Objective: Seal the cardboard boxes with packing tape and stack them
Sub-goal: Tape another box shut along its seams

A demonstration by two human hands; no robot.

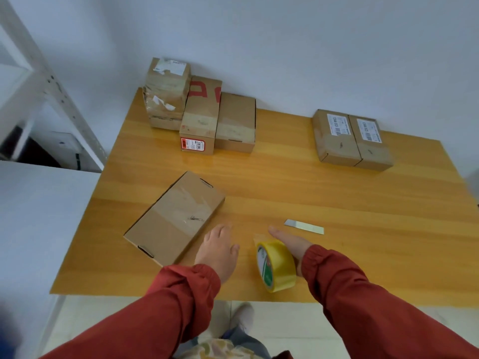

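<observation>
Cardboard boxes on the wooden table number at least seven. One lone box lies flat at 8 o'clock from the table's middle, with a strip of clear tape across its top. At 11 o'clock, against the wall, sits a cluster of three parts. The tall taped pile looks like two boxes, one on the other, though I cannot tell for sure. A red-printed box touches its right side, and a plain box touches that one. At 1 o'clock two labelled boxes lie side by side and touching, the left labelled box and the right labelled box.

One yellow tape roll stands on its edge at 6 o'clock, near the table's front edge. One small metal blade lies flat at 5 o'clock, just beyond the roll.

Two hands reach in from red sleeves. The left hand is palm down between the lone box and the roll, its fingers straight and holding nothing. Whether it touches the table I cannot tell. The right hand lies along the roll's 3 o'clock side, with its fingers straight, together and not wrapped round the roll
</observation>
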